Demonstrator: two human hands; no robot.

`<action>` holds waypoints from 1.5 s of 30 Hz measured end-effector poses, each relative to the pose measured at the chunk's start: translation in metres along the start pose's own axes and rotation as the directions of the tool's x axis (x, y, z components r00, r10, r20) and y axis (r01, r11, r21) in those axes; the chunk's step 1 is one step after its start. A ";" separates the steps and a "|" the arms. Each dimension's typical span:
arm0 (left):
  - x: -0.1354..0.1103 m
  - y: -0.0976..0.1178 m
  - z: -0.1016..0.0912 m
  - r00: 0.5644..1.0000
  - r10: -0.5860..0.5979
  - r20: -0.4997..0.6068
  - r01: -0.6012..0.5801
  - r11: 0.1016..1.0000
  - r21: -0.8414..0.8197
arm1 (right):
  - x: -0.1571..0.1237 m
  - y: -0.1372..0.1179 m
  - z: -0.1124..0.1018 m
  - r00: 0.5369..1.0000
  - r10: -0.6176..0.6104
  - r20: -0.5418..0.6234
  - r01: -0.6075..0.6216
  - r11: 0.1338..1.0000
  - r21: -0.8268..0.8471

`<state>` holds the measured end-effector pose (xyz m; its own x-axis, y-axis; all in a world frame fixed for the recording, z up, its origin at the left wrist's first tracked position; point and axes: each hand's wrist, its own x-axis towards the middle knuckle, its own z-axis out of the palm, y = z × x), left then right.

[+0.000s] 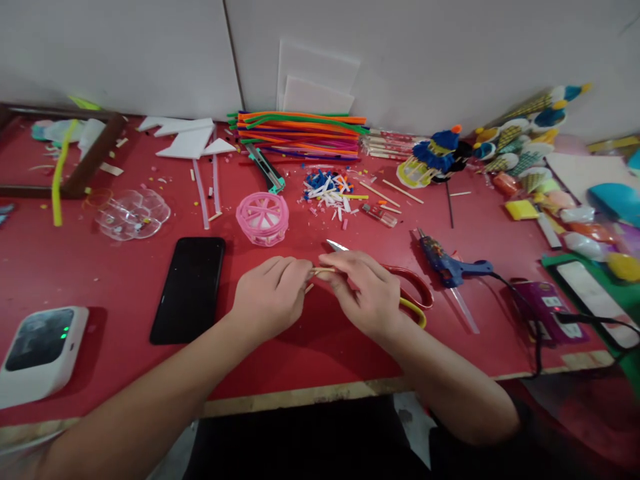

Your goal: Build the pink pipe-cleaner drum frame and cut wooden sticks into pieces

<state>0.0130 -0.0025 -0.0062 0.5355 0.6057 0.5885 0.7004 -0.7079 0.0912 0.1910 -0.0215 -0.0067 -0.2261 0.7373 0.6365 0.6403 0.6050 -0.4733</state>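
Nearside of the pink wheel (263,219), left hand (273,290) and right hand (369,290) pinch a thin stick (326,269), fingers closed, seemingly bending it; next calls for steady pressure.

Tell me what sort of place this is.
Probably a handicraft workspace: colorful pipe cleaners, a hot glue gun and a utility knife lie on the red tabletop.
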 end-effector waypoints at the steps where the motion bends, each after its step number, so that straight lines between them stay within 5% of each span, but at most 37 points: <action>1: 0.000 0.001 -0.001 1.000 0.002 0.002 -0.002 1.000 -0.020 | 0.000 -0.001 -0.001 1.000 -0.021 0.002 0.021 1.000 0.020; 7: 0.001 0.007 -0.004 0.999 0.043 -0.016 -0.045 0.987 -0.156 | 0.000 -0.004 -0.005 0.996 -0.026 -0.087 0.039 0.988 0.148; 15: -0.001 0.005 -0.006 0.998 0.050 0.027 -0.045 0.983 -0.179 | 0.001 0.000 -0.004 0.996 0.049 -0.069 -0.027 0.959 0.282; 31: 0.001 -0.005 -0.005 0.972 0.130 0.196 -0.072 0.958 -0.279 | 0.007 0.009 -0.008 0.993 0.030 0.114 -0.078 0.893 0.443; 39: 0.003 -0.003 -0.008 0.967 0.200 0.160 -0.155 0.954 -0.258 | 0.006 0.009 -0.009 0.986 0.034 0.164 -0.115 0.850 0.515; 45: 0.003 -0.003 -0.009 0.980 0.161 0.113 -0.122 0.949 -0.291 | 0.005 0.007 -0.006 0.980 0.145 0.139 -0.199 0.792 0.577</action>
<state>0.0089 -0.0017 0.0023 0.6912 0.5212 0.5006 0.4620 -0.8514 0.2484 0.1991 -0.0151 -0.0027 -0.2310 0.8517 0.4703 0.1282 0.5058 -0.8531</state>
